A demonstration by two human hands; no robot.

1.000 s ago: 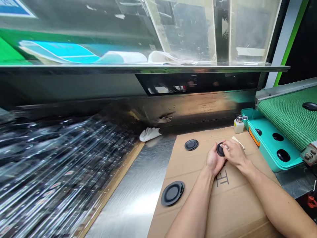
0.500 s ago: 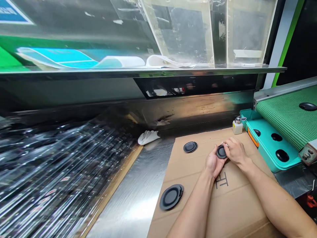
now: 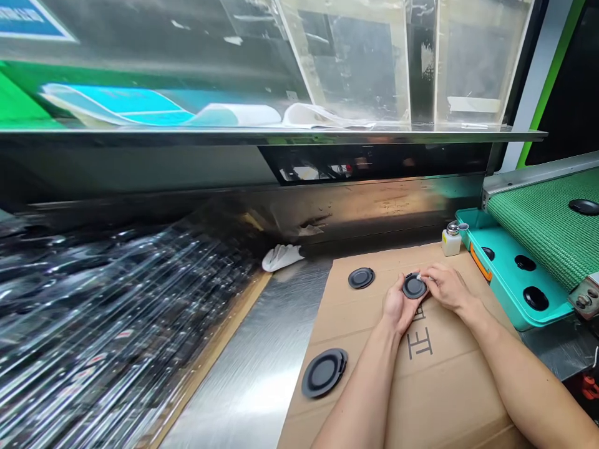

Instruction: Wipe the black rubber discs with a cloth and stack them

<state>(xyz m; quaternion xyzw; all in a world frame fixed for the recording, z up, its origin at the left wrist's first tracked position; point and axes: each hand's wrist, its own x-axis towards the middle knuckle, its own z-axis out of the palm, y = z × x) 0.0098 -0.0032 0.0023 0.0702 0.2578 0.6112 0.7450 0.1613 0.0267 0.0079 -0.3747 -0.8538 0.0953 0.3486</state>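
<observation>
My left hand holds a round black disc from below and at its left edge, above the cardboard sheet. At the disc's upper right rim, my right hand pinches a small white piece, too small to make out clearly. Another dark disc lies on the cardboard left of my hands. A larger-looking one rests nearer, by the cardboard's left edge.
A small white bottle stands at the cardboard's back right corner. Beside it, a teal tray holds several black parts below the green conveyor. Clear plastic trays fill the left; a white glove lies behind.
The disc in my left hand is now tilted face-up and more exposed. My right hand has drawn back slightly to its rim, and the white piece now shows.
</observation>
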